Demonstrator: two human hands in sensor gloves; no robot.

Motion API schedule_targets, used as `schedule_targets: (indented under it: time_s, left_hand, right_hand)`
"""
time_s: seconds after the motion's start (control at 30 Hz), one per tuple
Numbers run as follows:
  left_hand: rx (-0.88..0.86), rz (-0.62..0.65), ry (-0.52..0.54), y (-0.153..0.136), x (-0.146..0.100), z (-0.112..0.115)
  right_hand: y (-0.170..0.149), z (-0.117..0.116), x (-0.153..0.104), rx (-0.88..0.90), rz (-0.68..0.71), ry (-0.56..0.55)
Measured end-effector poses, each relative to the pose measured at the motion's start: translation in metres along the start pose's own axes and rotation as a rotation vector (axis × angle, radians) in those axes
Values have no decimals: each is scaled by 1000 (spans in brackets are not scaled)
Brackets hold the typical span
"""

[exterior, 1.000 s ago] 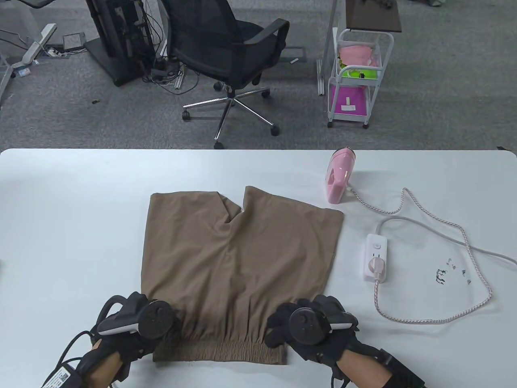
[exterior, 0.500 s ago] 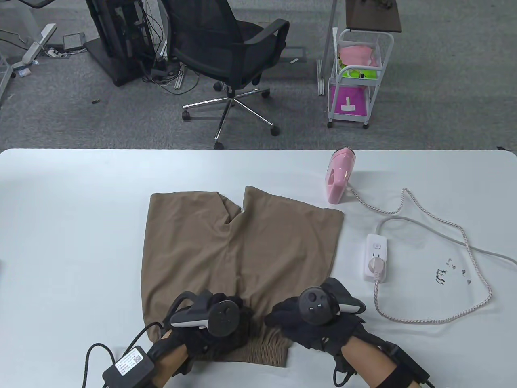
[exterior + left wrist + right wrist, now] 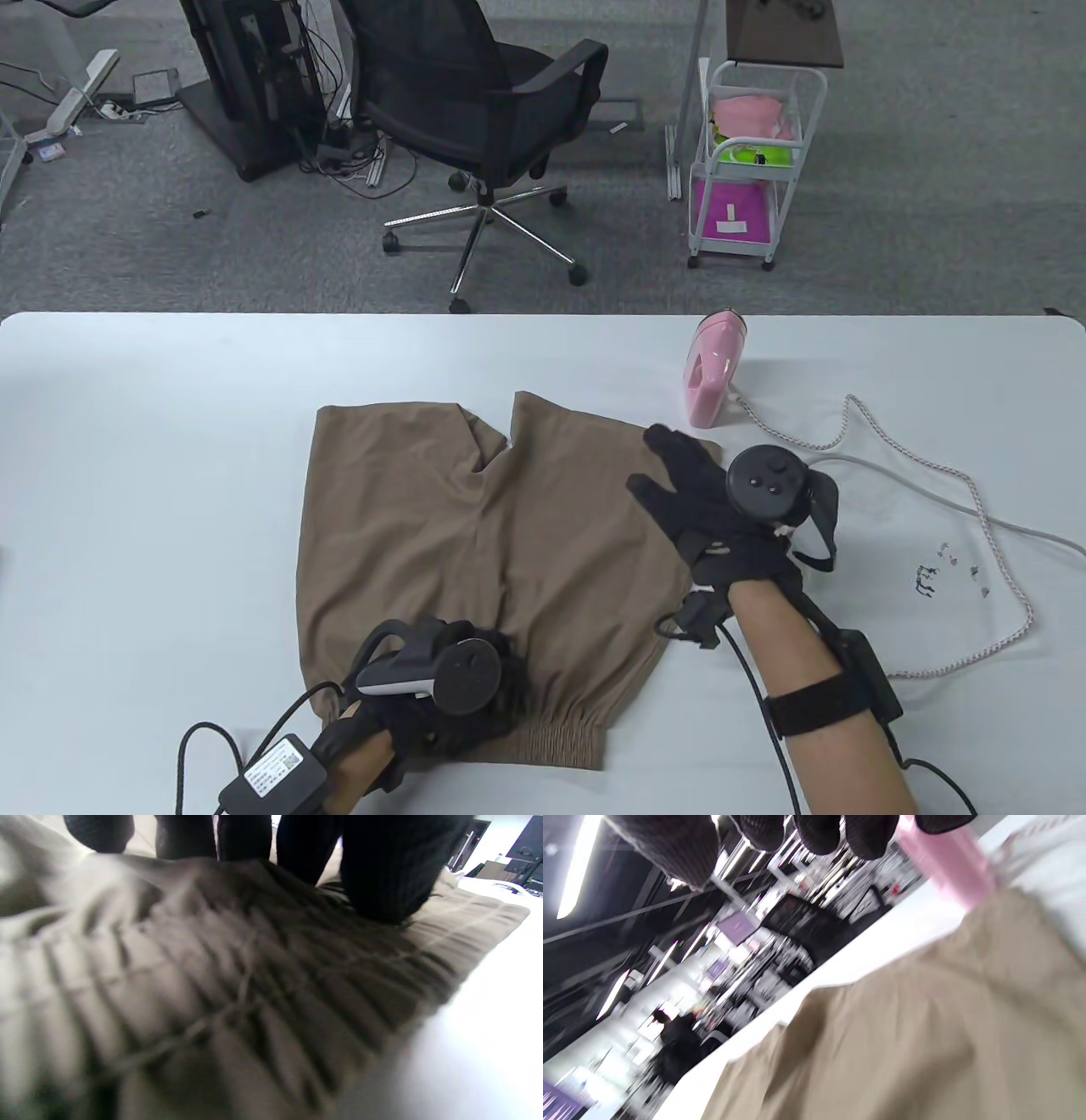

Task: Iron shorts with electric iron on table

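At the near edge of the white table (image 3: pixel 170 441), the left hand (image 3: pixel 458 688) presses flat, fingers (image 3: pixel 382 878) down, on the gathered elastic waistband of the tan shorts (image 3: pixel 492 526), gripping nothing. The shorts lie spread flat mid-table, legs pointing away, softly creased. Farther off, the right hand (image 3: pixel 721 509) hovers with fingers spread and empty over the shorts' right hem, near the pink iron (image 3: pixel 714 369) standing upright just beyond.

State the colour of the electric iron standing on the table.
The iron is pink, seen best in the table view.
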State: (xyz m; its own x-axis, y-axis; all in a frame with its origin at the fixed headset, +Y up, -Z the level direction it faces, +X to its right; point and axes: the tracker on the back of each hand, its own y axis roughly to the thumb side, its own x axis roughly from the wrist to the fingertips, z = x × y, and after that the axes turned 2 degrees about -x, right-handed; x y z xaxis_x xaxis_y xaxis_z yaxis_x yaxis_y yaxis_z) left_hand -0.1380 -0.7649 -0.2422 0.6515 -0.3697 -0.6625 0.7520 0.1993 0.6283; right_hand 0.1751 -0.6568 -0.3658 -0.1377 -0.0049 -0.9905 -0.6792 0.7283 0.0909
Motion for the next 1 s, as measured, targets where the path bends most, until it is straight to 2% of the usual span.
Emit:
schedule_targets:
  time_s: [0.1, 0.17, 0.4, 0.5, 0.67, 0.83, 0.9, 1.0]
  left_hand:
    - [-5, 2, 11, -1, -1, 1]
    - [-8, 2, 9, -1, -1, 1]
    - [-16, -14, -2, -1, -2, 1]
    - [-33, -19, -3, -2, -3, 2]
    - [-55, -20, -8, -6, -3, 3]
    - [-75, -21, -15, -9, -4, 4]
    - [-85, -21, -20, -10, -4, 4]
    - [-92, -22, -24, -11, -4, 4]
  right_hand:
    - [-15, 11, 29, 63, -127, -111]
    - [-24, 15, 45, 94, -210, -139]
    - [-58, 10, 90, 60, -444, -126]
    - [-75, 3, 106, 117, -529, -113]
    - [-102, -10, 117, 386, -588, -93]
    - [-117, -15, 125, 470, -584, -82]
    - [-120, -14, 127, 523, -555, -97]
    - [-122, -11, 129, 721, -483, -117]
